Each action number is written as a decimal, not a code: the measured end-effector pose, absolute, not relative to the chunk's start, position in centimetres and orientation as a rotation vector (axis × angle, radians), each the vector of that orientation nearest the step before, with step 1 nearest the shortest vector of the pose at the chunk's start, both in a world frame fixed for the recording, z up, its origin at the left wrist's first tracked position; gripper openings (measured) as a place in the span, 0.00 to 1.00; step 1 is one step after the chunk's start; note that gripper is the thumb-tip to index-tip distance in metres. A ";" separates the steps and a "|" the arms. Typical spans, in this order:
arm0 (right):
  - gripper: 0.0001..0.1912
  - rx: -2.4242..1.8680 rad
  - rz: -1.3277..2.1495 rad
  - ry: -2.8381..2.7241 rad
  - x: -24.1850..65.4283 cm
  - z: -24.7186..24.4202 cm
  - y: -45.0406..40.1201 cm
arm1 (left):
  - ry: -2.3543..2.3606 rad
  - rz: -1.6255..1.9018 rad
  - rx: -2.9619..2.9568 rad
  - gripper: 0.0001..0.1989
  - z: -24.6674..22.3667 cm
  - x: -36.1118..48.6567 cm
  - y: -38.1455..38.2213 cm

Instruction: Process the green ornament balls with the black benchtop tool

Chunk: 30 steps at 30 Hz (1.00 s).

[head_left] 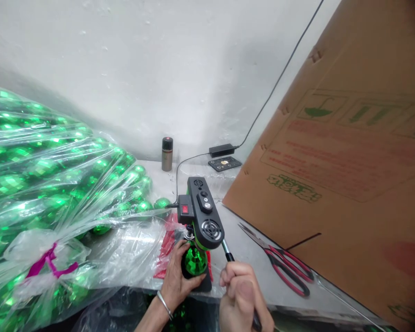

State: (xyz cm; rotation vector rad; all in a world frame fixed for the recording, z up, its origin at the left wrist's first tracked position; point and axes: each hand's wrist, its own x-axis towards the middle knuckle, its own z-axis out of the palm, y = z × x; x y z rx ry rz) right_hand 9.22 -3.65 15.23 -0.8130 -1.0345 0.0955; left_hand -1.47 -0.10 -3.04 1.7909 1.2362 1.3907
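Observation:
My left hand (177,272), with a silver bangle at the wrist, curls round a shiny green faceted ball (196,259). The ball sits under the front end of a black machine (204,210) with round vents, buttons and a red switch (184,209). My right hand (244,293) is wrapped round the black grip of a lever (229,252) whose metal rod runs up to the machine's front. What the ball touches on its underside is hidden. Red plastic (166,249) lies beneath the machine.
Clear plastic bags of green balls (38,170) fill the left, one tied with a magenta ribbon (48,263). Red-handled scissors (280,263) lie right, beside a large cardboard box (332,161). Behind are a bottle (167,154), a power adapter (222,150) and a phone (224,163).

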 end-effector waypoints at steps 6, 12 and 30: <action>0.25 -0.783 0.092 -1.047 9.3 15.0 -3.5 | 1.264 1.371 1.767 0.40 -3.2 -1.3 -0.2; 0.27 -0.802 0.080 -1.022 9.0 16.0 -3.3 | 1.271 1.380 1.762 0.41 -3.4 -1.2 -0.1; 0.28 -0.758 0.083 -0.978 8.5 16.1 -3.0 | 1.283 1.436 1.769 0.41 -3.7 -0.6 0.2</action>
